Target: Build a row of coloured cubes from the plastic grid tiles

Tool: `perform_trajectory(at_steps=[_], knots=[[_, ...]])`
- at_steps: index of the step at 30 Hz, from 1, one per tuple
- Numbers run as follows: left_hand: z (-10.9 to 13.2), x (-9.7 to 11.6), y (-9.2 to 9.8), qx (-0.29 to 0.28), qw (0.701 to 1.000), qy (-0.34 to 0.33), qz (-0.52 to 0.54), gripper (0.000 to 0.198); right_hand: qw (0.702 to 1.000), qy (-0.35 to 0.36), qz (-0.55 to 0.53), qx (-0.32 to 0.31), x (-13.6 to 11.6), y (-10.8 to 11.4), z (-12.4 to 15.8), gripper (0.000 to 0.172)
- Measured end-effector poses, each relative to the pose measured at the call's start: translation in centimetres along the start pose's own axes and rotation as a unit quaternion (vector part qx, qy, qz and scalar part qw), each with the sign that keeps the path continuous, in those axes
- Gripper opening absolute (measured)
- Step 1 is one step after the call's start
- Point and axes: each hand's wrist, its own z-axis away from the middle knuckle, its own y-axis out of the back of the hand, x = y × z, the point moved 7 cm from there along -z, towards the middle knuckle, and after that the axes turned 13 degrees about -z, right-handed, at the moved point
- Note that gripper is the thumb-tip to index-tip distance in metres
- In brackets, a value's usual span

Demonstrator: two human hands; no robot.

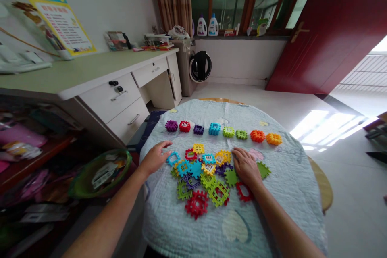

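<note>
Loose interlocking plastic building pieces lie in a pile on the round table, among them a red piece [196, 204], a green piece [219, 193] and a yellow window piece [198, 148]. My left hand [155, 158] is at the pile's left edge with fingers apart, its thumb beside a blue square frame [173, 158]; whether they touch I cannot tell. My right hand [246, 166] lies palm down at the right edge, fingers stretched out, next to a green plate [231, 177]. A red frame [243, 192] sits by that wrist. Beyond the pile, several stacked blocks form a row, including a blue block [214, 129].
A pale blue quilted cloth [290, 193] covers the table. To the left stand a green basket [116, 183] with things in it and a long desk [90, 73]. Farther back are a washing machine [186, 64] with its door ajar and a red door [320, 28].
</note>
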Motion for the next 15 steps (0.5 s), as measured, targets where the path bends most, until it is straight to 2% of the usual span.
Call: perform_trajectory(at_steps=[3,6,10,15], knots=[[1.4,-0.3,-0.4,-0.03,0.996,-0.053,-0.062,0.043,1.0,-0.002,0.0,0.001,0.0,0.0,0.0,0.035],[2.1,0.2,-1.1,-0.035,0.991,-0.071,-0.107,0.046,1.0,-0.002,-0.002,0.002,0.1,-0.1,0.0,0.036],[2.0,1.0,-1.7,-0.023,0.987,-0.07,-0.141,0.046,1.0,-0.003,0.0,0.0,0.2,-0.1,0.0,0.036],[2.1,2.4,-1.8,-0.049,0.983,-0.106,-0.143,0.049,1.0,-0.006,0.004,-0.005,0.1,-0.1,0.0,0.036]])
